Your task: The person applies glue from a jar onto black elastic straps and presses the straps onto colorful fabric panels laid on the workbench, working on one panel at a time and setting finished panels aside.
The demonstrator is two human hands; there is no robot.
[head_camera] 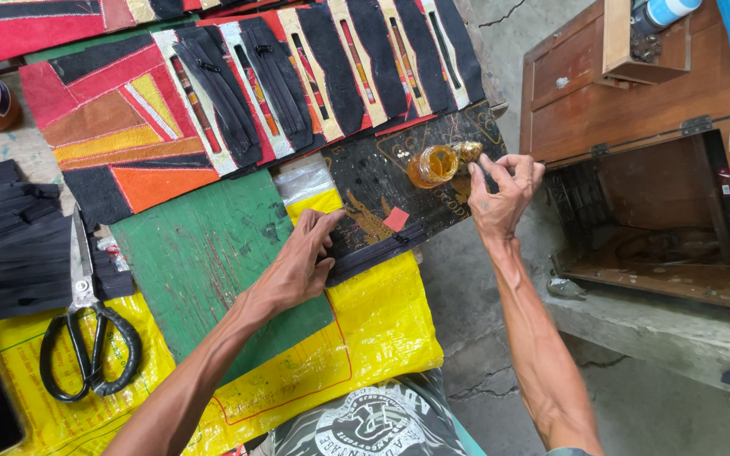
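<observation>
View from above a cluttered work surface. At far left, black-handled scissors (88, 325) lie on a yellow plastic sheet (379, 325), beside a stack of black fabric strips (12, 245). Next comes a green board (213, 253). The left hand (302, 262) lies flat, palm down, fingers loosely spread, pressing on the edge of a black zipper strip (373, 252) that rests on a dark board (399, 173). Above, patchwork panels (120, 127) in red, orange and black lie in a row. Further right, the right hand (500, 194) has its fingers pinched narrowly on a thin stick, touching a small open jar of amber liquid (433, 165). A wooden cabinet (635, 101) stands at far right.
</observation>
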